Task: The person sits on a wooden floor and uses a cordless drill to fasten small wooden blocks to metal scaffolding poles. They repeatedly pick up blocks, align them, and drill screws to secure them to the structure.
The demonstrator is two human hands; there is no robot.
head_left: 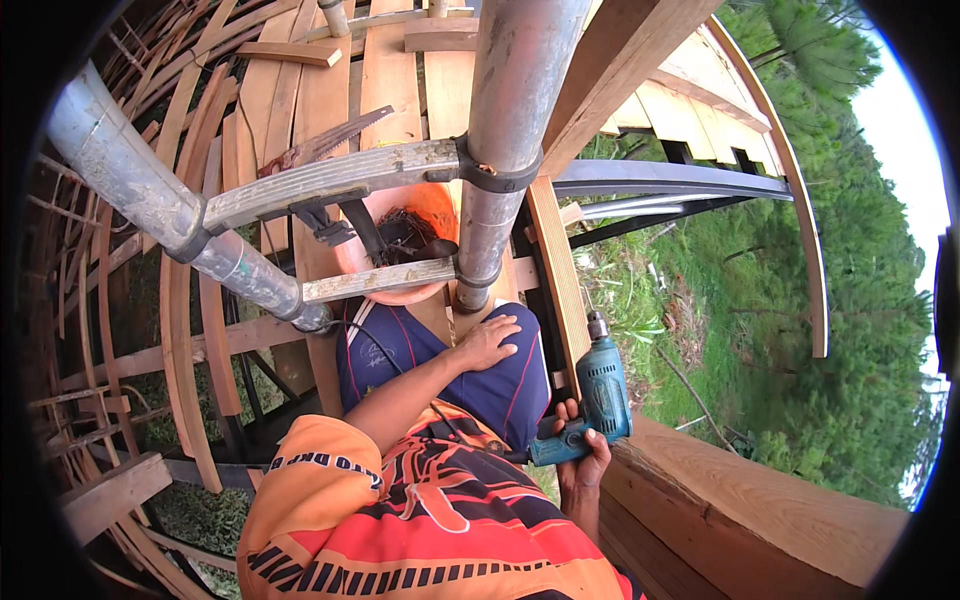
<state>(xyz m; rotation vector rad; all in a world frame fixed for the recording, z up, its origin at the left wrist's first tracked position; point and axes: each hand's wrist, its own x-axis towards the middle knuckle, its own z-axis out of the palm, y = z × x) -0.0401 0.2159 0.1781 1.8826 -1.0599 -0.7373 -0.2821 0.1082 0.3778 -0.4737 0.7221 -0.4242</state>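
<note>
My right hand grips a teal power drill by its handle, at the right of my lap. The drill's chuck points up and away, beside an upright wooden board. From the drill's handle a black cord runs left across my shirt. My left hand lies flat on my dark blue shorts, fingers stretched out over the knee, with nothing in it. In front of my knees stands an orange bucket with dark, thin metal pieces inside, partly hidden behind ridged crosspieces.
Two thick grey pipes joined by ridged crosspieces rise before me. A handsaw lies on wooden planks beyond. Gaps between loose timbers open at the left. A thick beam is at right, above a green slope.
</note>
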